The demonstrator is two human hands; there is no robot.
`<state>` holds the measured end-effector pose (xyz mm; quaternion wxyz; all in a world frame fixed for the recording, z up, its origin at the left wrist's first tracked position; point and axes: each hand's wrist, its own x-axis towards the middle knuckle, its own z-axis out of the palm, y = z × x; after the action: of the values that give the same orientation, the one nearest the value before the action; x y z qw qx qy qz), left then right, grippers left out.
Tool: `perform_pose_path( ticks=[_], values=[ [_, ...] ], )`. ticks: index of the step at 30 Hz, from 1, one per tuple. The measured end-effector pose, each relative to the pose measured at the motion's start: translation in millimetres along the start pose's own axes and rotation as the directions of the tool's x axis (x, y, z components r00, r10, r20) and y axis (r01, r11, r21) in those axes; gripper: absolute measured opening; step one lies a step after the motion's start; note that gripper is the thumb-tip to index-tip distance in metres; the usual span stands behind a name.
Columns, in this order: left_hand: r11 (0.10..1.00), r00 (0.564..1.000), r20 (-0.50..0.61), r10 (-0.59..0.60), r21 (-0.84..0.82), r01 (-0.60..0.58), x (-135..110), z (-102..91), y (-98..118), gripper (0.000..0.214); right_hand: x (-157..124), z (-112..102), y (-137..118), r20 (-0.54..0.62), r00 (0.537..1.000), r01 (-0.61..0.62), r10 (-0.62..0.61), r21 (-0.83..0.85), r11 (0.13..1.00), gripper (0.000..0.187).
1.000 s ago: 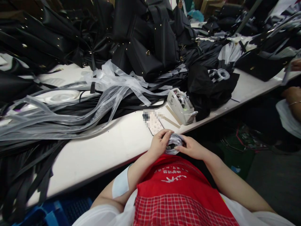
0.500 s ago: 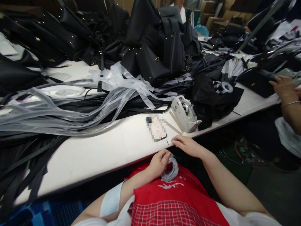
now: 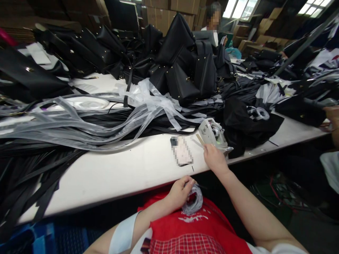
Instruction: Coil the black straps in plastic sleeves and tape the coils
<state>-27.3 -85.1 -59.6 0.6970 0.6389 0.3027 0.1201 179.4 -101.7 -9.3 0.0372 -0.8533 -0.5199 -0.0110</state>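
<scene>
Low in front of the red apron (image 3: pixel 196 222), my left hand (image 3: pixel 180 192) is closed on a coil of grey, translucent strip (image 3: pixel 195 204). A short dark end pokes out near its fingertips. My right hand (image 3: pixel 215 158) lies over the table's front edge, fingers curled and pinched at the lower end of a narrow beige strip (image 3: pixel 200 139). The fingertips partly hide that end. Just beyond this hand stands a white tape dispenser (image 3: pixel 209 132). A phone (image 3: pixel 182 151) lies flat on the white table (image 3: pixel 113 173), left of my right hand.
Long black straps with translucent wrapping (image 3: pixel 111 130) cover the left of the table. Black handbags (image 3: pixel 182 81) are piled behind. Black cloth (image 3: pixel 243 123) bears a clear roll (image 3: pixel 262 113). A blue crate (image 3: pixel 45 238) is below left. A co-worker's hand (image 3: pixel 332 116) shows at right; another person stands behind.
My right hand has moved forward from the table edge to the strips beside the dispenser. The left hand keeps hold of the coil. The view has tilted up a little.
</scene>
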Motion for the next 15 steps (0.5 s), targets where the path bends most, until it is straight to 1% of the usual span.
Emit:
perform_pose_path(
  ticks=[1, 3, 4, 6, 8, 10, 12, 15],
  values=[
    [1.0, 1.0, 0.017, -0.017, -0.014, 0.017, 0.0, -0.3, -0.6, 0.041, -9.1, -10.3, 2.9, -0.004, 1.0, 0.008, -0.008, 0.094, 0.996, 0.024],
    [0.998, 0.998, 0.052, -0.045, -0.051, 0.047, 0.3, -0.3, -2.2, 0.044, -31.5, -32.0, 7.2, 0.022, 0.998, 0.048, -0.057, 0.302, 0.952, 0.021],
    [0.996, 0.997, 0.065, -0.051, -0.071, 0.056, 0.8, -0.1, -3.2, 0.045, -43.4, -42.5, 8.5, 0.065, 0.993, 0.066, -0.098, 0.381, 0.922, 0.02],
    [0.99, 0.993, 0.097, -0.062, -0.119, 0.074, 2.3, 0.8, -5.2, 0.047, -65.1, -60.4, 9.2, 0.199, 0.963, 0.077, -0.184, 0.449, 0.89, 0.02],
    [0.977, 0.985, 0.143, -0.095, -0.174, 0.12, 4.2, 2.4, -7.0, 0.048, -81.6, -71.8, 8.0, 0.345, 0.905, 0.07, -0.248, 0.454, 0.888, 0.022],
    [0.964, 0.974, 0.185, -0.127, -0.208, 0.165, 6.1, 4.3, -7.8, 0.049, -92.2, -76.4, 5.8, 0.441, 0.856, 0.066, -0.269, 0.423, 0.904, 0.021],
    [0.969, 0.976, 0.181, -0.12, -0.193, 0.155, 7.3, 5.7, -6.9, 0.048, -97.6, -75.8, 2.8, 0.483, 0.842, 0.067, -0.24, 0.348, 0.935, 0.021],
    [0.993, 0.989, 0.141, -0.05, -0.095, 0.064, 7.0, 5.9, -1.6, 0.043, -99.9, -71.1, -3.9, 0.491, 0.848, 0.094, -0.2, 0.232, 0.968, 0.021]
  ],
)
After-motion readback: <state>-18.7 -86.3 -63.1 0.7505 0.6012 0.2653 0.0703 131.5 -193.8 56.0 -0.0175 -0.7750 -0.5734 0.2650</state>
